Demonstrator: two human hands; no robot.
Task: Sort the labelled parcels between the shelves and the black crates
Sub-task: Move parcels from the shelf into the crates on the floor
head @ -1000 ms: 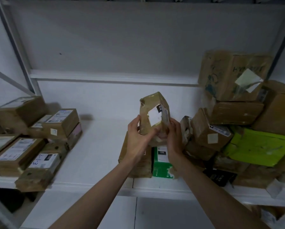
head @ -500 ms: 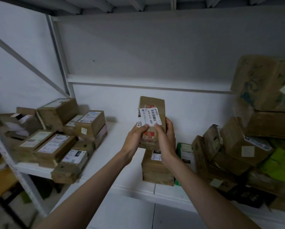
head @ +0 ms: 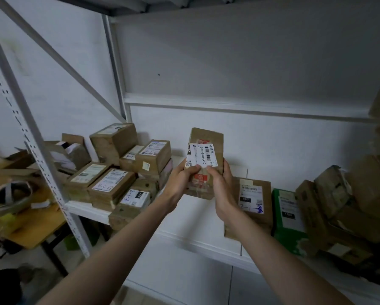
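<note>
Main risk: slip or drop. Small brown parcel [head: 205, 160] held upright in mid-air above the white shelf [head: 191, 213], clear of every stack, gripped only at its lower half; left hand [head: 180, 180] and right hand [head: 221, 179] both curled round its lower half, thumbs pinching the front face, top half unsupported. Glossy tape on the cardboard likely slick, so a loosened grip could tip it forward onto the labelled flat box [head: 249, 205] just below-right. Second risk: misread. White shipping label [head: 202, 155] sits sideways, "070-070-A80" readable, left thumb touching its lower edge near the QR code; wrong bin likely if only a partial code gets read. Leaning pile of boxes [head: 339, 208] at right looks unstable; a nudge could topple it. Parcel itself: tall narrow carton, creased, red stickers above and below the label.
</note>
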